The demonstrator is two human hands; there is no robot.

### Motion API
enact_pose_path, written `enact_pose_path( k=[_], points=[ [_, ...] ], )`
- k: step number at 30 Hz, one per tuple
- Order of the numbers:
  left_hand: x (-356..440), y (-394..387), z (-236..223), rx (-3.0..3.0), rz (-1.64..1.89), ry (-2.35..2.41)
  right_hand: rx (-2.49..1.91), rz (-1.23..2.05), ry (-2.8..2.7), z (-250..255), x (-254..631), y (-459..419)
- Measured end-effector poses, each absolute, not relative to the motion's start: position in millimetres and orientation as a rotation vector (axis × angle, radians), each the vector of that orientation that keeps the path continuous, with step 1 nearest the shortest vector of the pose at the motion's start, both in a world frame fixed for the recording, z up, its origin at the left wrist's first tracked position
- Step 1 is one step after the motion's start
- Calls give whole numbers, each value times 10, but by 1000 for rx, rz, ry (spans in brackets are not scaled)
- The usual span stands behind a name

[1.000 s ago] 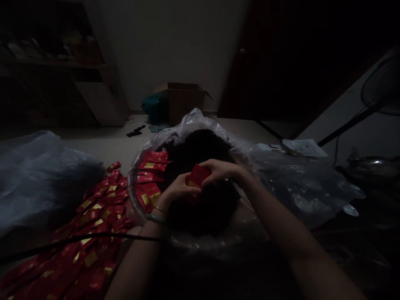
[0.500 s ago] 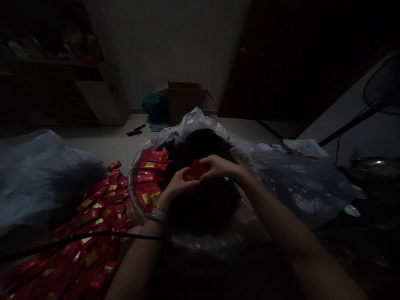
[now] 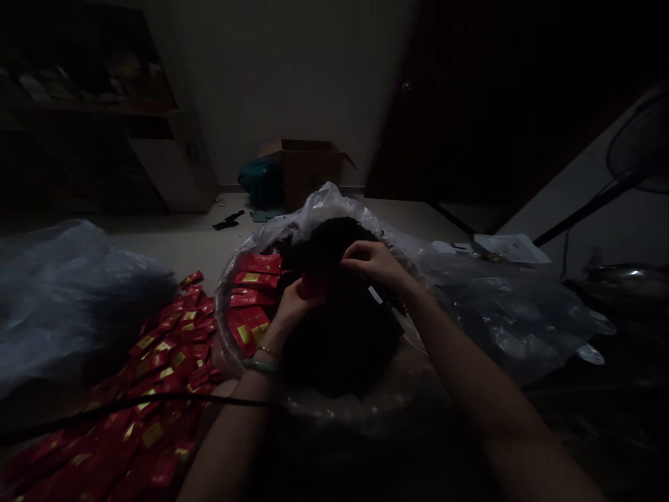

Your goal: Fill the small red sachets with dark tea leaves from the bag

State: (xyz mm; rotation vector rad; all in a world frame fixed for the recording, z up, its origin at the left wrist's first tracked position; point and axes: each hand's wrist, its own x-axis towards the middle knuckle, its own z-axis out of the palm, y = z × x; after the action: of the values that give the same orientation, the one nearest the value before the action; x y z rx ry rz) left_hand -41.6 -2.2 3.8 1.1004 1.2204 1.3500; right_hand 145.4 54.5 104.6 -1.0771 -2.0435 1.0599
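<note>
A round basin lined with clear plastic [image 3: 219, 328] stands before me, holding a heap of dark, loose material that looks like tea leaves [image 3: 339, 348]. My left hand [image 3: 293, 307] grips a small red packet [image 3: 313, 284] above the heap. To the right, my right hand [image 3: 373, 263] is closed in a pinch over the dark material, apart from the packet. Whatever is between its fingertips is too dark to make out. Several flat red packets [image 3: 254, 296] lie inside the basin's left side. A small white strip [image 3: 375, 295] shows below my right hand.
Many red packets with gold labels [image 3: 167, 362] are piled at the left. Behind them is a large plastic bag [image 3: 67, 300]. A cardboard box [image 3: 313, 171] stands by the wall. Plastic sheeting [image 3: 502, 314] lies at the right, and a black cable [image 3: 130, 401] crosses the lower left.
My right hand has let go of the red packet and moved up and right over the heap. My left hand keeps the packet, shifted slightly left.
</note>
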Motion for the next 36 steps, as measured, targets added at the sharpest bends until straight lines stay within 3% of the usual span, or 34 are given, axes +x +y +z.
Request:
enact_pose_path(
  k=[5,22,28,36],
  points=[
    [-410,-16,37,1106,1361,1188,-918,768,-2218,904,1397,429],
    [-329,-67,93,975,1430,1142,-1062,1321,-1558,437,1190,340],
    [-325,-25,7,1030,1507,1183,-1097,1232,-1260,232,1056,256],
    [-317,-54,42,1065,1558,1210,-1148,1170,-1359,135,1020,183]
  ],
)
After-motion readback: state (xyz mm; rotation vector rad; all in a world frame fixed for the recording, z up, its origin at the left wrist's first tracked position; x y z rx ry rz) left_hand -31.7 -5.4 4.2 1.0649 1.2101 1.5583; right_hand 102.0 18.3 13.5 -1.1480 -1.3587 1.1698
